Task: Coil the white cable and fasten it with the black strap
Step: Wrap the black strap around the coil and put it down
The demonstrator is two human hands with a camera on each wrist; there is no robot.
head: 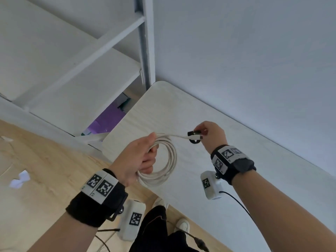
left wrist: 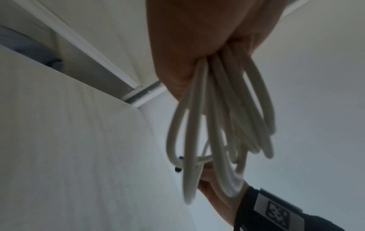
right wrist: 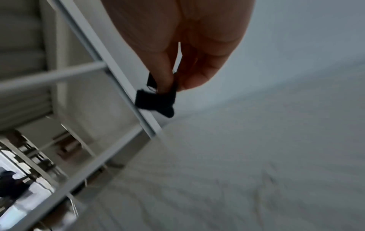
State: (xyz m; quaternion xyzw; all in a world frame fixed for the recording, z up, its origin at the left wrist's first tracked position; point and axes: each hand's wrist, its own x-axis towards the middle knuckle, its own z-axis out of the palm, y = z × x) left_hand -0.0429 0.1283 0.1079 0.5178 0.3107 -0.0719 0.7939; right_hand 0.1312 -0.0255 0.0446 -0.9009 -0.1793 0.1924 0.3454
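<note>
The white cable (head: 169,160) is wound into several round loops, and my left hand (head: 141,157) grips that bundle above the table's near left corner. In the left wrist view the loops (left wrist: 217,125) hang down out of my fist. One cable end runs right to a white plug (head: 192,137). My right hand (head: 209,133) pinches the black strap (head: 193,133) beside that plug. The right wrist view shows the strap (right wrist: 156,101) held between thumb and a fingertip. The two hands are a short way apart.
The pale wood-grain table (head: 236,160) runs along a white wall (head: 236,51). A white ladder-like frame (head: 91,51) stands at the left. Wood floor (head: 36,160) with a scrap of paper (head: 20,179) lies below. My legs and white shoes (head: 181,226) are at the table edge.
</note>
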